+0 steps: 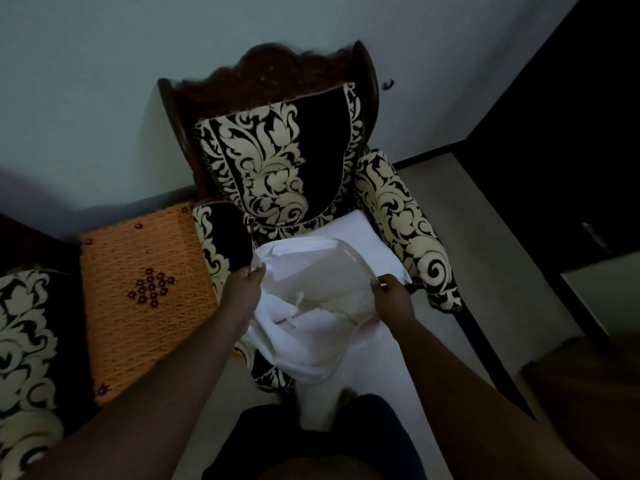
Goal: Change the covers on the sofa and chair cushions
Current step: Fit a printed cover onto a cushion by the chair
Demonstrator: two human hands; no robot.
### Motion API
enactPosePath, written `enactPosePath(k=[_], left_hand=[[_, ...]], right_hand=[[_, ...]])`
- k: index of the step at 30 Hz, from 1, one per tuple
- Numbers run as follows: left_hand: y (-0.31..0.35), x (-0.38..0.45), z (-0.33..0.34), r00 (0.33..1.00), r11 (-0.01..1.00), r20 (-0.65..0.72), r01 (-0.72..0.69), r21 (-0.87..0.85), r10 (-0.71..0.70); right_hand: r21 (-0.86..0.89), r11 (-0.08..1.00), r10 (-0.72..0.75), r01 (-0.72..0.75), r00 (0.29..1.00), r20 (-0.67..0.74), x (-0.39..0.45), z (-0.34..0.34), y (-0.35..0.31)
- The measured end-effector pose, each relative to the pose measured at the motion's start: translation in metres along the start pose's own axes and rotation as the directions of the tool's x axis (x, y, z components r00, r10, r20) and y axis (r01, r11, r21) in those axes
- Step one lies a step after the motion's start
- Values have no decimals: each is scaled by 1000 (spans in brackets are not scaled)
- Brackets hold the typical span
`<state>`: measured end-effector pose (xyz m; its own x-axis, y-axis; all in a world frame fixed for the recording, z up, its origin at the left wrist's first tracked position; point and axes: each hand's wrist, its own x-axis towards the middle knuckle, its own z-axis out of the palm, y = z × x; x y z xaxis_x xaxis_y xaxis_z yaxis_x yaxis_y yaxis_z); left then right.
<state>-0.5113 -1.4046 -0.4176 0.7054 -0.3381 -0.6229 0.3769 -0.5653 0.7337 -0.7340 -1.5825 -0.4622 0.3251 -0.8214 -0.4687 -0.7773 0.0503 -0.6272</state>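
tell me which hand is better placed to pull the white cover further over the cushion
Right, probably. The right hand pinches the white cover at its opening edge beside the bare white cushion on the chair seat. The left hand holds the far edge, by the armrest.

Side table: orange woven mat (145,289) with dark red flower motifs covers it, left of the armchair.
Wall (86,98): pale, plain.
Door (571,133): dark, right side.

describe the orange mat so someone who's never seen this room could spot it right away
Start at the dark wooden armchair with black-and-cream floral upholstery. Immediately left of its armrest lies the orange mat. It is the only orange, woven-textured thing there, marked with a diamond of small dark red flowers.
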Motion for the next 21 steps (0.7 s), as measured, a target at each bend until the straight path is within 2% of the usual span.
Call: enactPosePath(k=[3, 5, 9, 12, 14, 16, 18, 21], left_hand=[[3, 14, 16, 998, 998, -27, 57, 4, -57], [0, 27, 29, 995, 997, -48, 83, 8, -82], [-9, 52, 57, 984, 993, -137, 117, 19, -113], [-13, 72, 88, 971, 987, -194, 152, 54, -139], [-17, 82, 105, 968, 982, -199, 169, 78, -151], [-20, 91, 120, 964, 980, -221, 175, 98, -150], [-25, 97, 130, 954, 979, -248, 191, 69, -169], [-23, 102, 142, 945, 977, -281, 195, 82, -165]], right_hand=[[116, 992, 39, -46, 997, 61, 28, 4, 9], [234, 963, 113, -135, 988, 105, 50, 9, 23], [455, 832, 304, -318, 947, 107, 102, 26, 71], [461, 778, 397, -426, 903, 163, 135, 32, 96], [519, 672, 490, -528, 843, 224, 155, 43, 113], [499, 596, 574, -629, 768, 283, 172, 47, 118], [428, 540, 593, -725, 688, 418, 187, 48, 114], [430, 475, 595, -768, 640, 486, 220, 61, 118]])
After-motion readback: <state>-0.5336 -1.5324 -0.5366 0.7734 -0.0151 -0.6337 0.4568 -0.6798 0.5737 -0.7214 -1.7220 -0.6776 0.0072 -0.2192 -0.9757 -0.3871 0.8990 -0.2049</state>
